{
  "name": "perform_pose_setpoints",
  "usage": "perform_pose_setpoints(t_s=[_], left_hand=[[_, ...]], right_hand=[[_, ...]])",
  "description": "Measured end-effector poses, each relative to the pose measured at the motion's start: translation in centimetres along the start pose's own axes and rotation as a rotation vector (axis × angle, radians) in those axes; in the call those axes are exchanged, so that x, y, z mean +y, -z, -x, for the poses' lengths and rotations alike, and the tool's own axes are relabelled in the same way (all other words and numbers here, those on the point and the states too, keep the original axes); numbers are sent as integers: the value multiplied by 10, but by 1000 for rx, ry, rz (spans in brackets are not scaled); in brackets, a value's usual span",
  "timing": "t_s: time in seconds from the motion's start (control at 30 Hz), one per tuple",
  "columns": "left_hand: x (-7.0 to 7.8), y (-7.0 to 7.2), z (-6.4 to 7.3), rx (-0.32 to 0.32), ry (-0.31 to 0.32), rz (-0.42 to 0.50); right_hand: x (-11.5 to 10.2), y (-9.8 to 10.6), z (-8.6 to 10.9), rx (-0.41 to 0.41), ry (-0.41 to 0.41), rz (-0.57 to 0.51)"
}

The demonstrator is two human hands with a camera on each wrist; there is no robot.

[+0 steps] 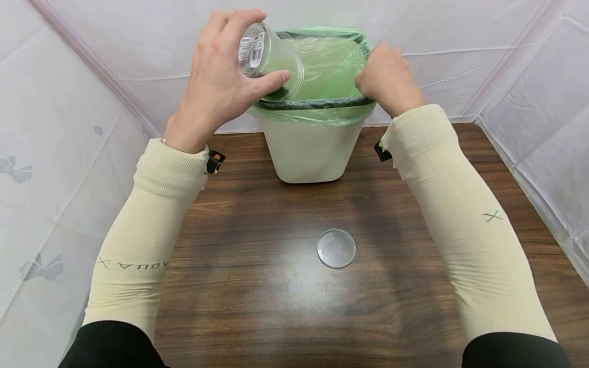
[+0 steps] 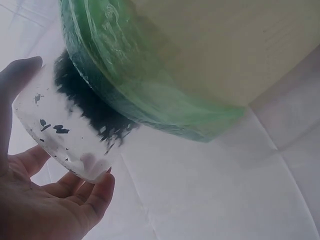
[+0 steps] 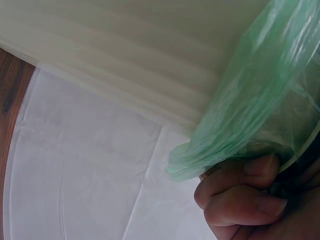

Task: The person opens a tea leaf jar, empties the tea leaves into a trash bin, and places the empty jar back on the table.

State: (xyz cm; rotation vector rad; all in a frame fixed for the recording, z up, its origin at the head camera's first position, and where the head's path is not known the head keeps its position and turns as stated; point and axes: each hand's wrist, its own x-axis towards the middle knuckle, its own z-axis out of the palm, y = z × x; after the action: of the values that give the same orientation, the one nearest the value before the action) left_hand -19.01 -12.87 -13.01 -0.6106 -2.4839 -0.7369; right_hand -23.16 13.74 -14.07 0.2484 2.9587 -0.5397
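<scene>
My left hand (image 1: 211,82) grips a clear plastic jar (image 1: 272,57) with a barcode label, fingers across its base end and thumb along its side. The jar is tipped, its mouth over the left side of a pale bin (image 1: 313,151). In the left wrist view, a mass of dark flakes (image 2: 87,97) lies toward the jar's mouth, and a few bits cling to its wall. A green plastic bag (image 1: 317,116) lines the bin and folds over its rim. At the bin's right rim my right hand (image 1: 390,79) holds on with curled fingers (image 3: 245,205), against the bag's edge.
A round clear lid (image 1: 336,248) lies flat on the dark wooden table (image 1: 257,306), in front of the bin. White sheeting (image 1: 529,128) hangs behind the bin and along both sides of the table.
</scene>
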Motion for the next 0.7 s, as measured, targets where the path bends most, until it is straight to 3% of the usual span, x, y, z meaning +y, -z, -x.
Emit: perform_pose_setpoints(t_s=[0.6,0.7], left_hand=[[-2,0,-5,-18,-71,-7],[-2,2,-9,-20,-71,37]], right_hand=[[-2,-2,0,0,-6,-3],[-2,-2,1,-2,-4,-7]])
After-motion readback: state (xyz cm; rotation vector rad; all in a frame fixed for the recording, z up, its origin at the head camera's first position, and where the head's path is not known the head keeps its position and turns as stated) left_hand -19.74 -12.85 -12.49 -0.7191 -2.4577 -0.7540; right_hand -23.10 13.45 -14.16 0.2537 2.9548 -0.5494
